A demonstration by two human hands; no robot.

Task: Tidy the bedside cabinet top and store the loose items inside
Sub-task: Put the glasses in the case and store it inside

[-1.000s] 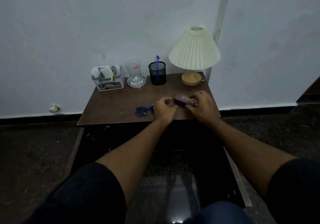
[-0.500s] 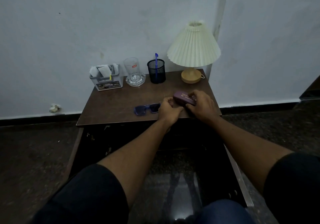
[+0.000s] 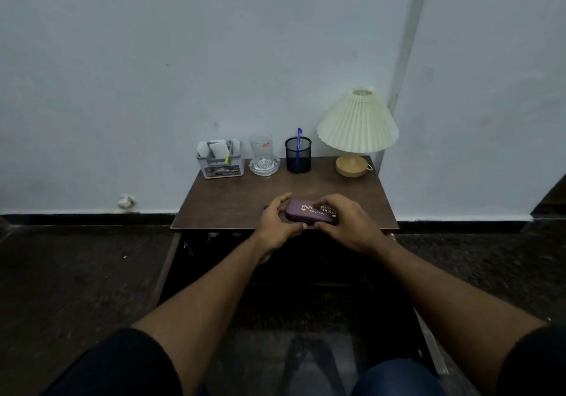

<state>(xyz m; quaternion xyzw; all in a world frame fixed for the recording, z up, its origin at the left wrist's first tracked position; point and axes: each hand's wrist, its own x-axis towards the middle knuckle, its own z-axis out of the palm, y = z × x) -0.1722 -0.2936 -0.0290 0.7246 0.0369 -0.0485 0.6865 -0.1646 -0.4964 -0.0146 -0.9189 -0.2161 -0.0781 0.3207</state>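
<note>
A purple glasses case [image 3: 306,214] with gold lettering lies near the front edge of the brown cabinet top [image 3: 232,199]. My left hand [image 3: 277,225] grips its left end, thumb in front and fingers curled over the back. My right hand [image 3: 344,222] grips the right end, fingers over the lid and thumb at the front edge. Just left of my left hand a sliver of the blue sunglasses [image 3: 265,208] shows; the rest is hidden behind that hand.
Along the wall stand a grey organiser with papers [image 3: 220,164], a drinking glass [image 3: 261,146] in a glass ashtray [image 3: 264,167], a black mesh pen holder [image 3: 298,156] with a blue pen, and a pleated lamp [image 3: 356,123]. Below the top the cabinet interior [image 3: 275,273] is dark.
My left hand left the blue sunglasses and took hold of the case's left end. The sunglasses, in plain view before, are now almost hidden behind it. The camera view tilted upward.
</note>
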